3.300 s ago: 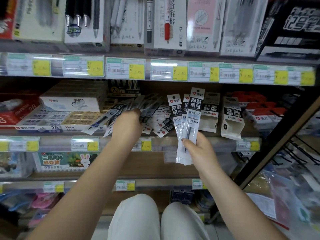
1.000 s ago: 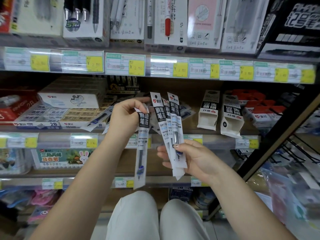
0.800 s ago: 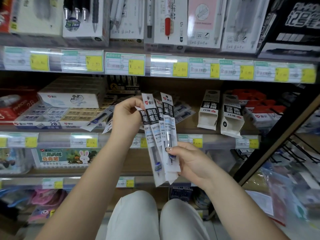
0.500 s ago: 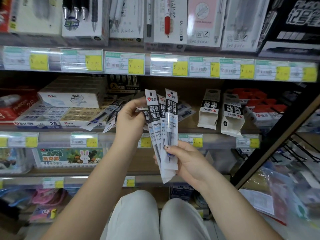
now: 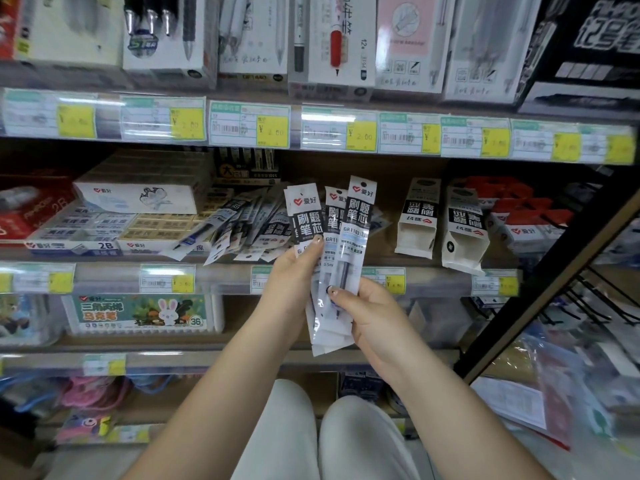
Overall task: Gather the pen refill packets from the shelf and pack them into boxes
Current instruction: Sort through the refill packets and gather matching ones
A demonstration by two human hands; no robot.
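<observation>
Packets (image 5: 346, 237) (three tops visible) gripped upright by left hand (image 5: 294, 289) and right hand (image 5: 367, 317).

loose packets (image 5: 242, 226) crowd shelf, boxes (image 5: 460, 230) beside

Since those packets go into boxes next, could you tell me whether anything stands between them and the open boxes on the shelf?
Nothing visible does: the held packets are beside the two open boxes, with only bare shelf between them.

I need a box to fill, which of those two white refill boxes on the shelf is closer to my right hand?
The left white box, beside the bare shelf gap, is nearer the right hand.
</observation>
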